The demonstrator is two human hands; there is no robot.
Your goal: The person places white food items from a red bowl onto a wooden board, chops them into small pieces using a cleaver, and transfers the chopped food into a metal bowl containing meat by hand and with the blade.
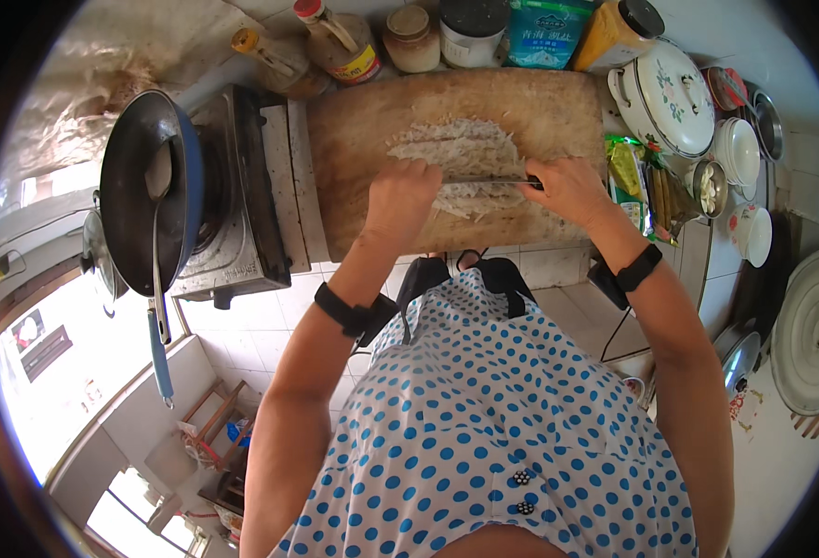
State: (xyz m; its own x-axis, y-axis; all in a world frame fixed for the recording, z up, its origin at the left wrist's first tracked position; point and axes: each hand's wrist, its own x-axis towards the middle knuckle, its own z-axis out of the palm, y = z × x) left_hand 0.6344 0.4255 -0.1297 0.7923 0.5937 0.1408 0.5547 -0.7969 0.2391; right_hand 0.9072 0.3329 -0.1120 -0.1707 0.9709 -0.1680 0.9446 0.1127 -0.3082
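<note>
1. Evidently, the right hand (568, 191) was clamped on the dark handle of a knife (484, 180), toward the right edge of the cutting board (349, 121).
2. The left hand (402, 197) was at the blade's other end, fingers curled together; whether they pinched the blade or merely pressed on it, I could not tell.
3. The blade ran crosswise between the two hands, nearly parallel to the board's near edge.
4. Pale shreds (456, 144) lay heaped around the middle of the board, on both the far and near sides of the blade.
5. Beyond the board's far edge stood a red-capped bottle (344, 51), a teal bag (546, 33) and a black-lidded yellow jar (619, 35).
6. Off the far right corner sat a lidded white pot (673, 100); just beside the right edge lay a green packet (626, 172), with a small bowl of pale pieces (710, 189) farther right.
7. Past the left edge was a gas stove (242, 214), and left of it a tilted dark wok (131, 205) with a metal spoon (158, 177) inside.
</note>
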